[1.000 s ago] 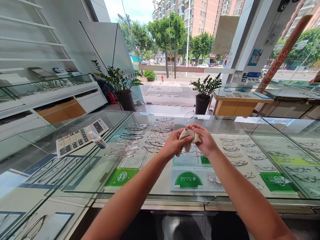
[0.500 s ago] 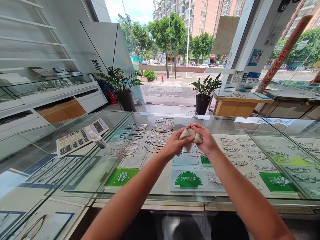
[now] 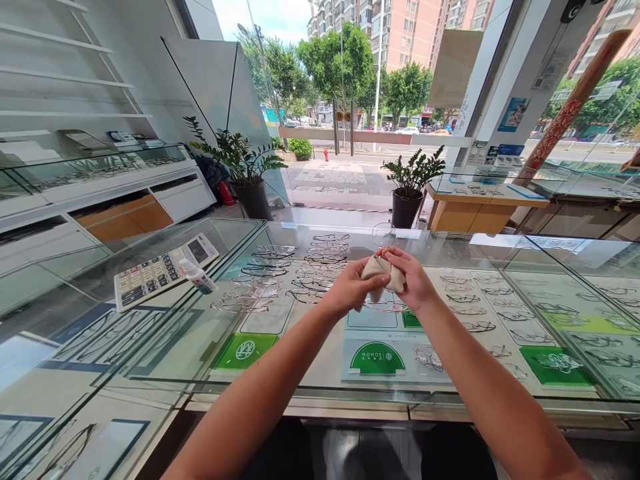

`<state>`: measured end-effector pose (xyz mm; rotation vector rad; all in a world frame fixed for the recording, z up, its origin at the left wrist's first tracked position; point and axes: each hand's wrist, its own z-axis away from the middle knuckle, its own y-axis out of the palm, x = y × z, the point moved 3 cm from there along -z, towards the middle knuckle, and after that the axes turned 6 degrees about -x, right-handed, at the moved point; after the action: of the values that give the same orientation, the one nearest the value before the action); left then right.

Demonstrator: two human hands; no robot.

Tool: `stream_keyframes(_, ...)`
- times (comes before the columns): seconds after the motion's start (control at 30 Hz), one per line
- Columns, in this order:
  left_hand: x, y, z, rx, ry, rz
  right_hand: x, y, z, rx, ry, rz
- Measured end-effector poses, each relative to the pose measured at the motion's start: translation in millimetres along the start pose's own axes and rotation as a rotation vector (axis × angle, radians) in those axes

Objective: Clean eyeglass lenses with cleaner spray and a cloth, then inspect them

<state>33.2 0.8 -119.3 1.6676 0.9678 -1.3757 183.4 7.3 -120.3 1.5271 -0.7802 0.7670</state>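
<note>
Two hands, left hand [image 3: 353, 287] and right hand [image 3: 411, 280], pinch soft, crumpled beige cloth [image 3: 383, 275].

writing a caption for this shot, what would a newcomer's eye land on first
Probably the two hands, left and right, meeting over a pale cloth at the centre. Next, the rows of glasses on the glass counter beyond and left of them, then the white calculator further left.
</note>
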Motion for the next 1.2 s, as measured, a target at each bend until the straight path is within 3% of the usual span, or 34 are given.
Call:
stream_keyframes(0.87, 2.0, 9.5, -0.4, -0.234, 0.017, 0.141, -6.9, 5.1, 2.7, 0.038, 0.003, -0.015)
stream_keyframes(1.2, -6.5, 0.5, -1.6, 0.005, -0.032, 0.149, 0.3, 3.4, 0.7, 0.022, -0.011, -0.047)
